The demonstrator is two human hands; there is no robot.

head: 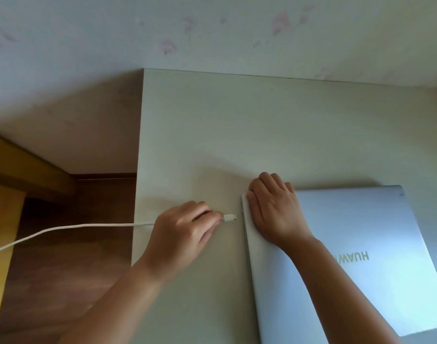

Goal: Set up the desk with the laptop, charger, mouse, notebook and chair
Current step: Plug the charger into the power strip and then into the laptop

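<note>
The pale desk (262,132) meets a flowered wall (212,28) at 12 o'clock; wooden floor (63,256) and a yellow furniture edge (26,167) sit at 9 o'clock. Nothing lies between the plug (229,217) and the closed laptop (361,256), at 4 o'clock. The left hand (182,232) pinches the white cable (63,228) just behind the plug, which points at the laptop's left edge, near but apart. The right hand (274,209) presses flat, fingers spread, on the lid's far-left corner. The lid reads "HUAWEI", upside down and partly covered.
</note>
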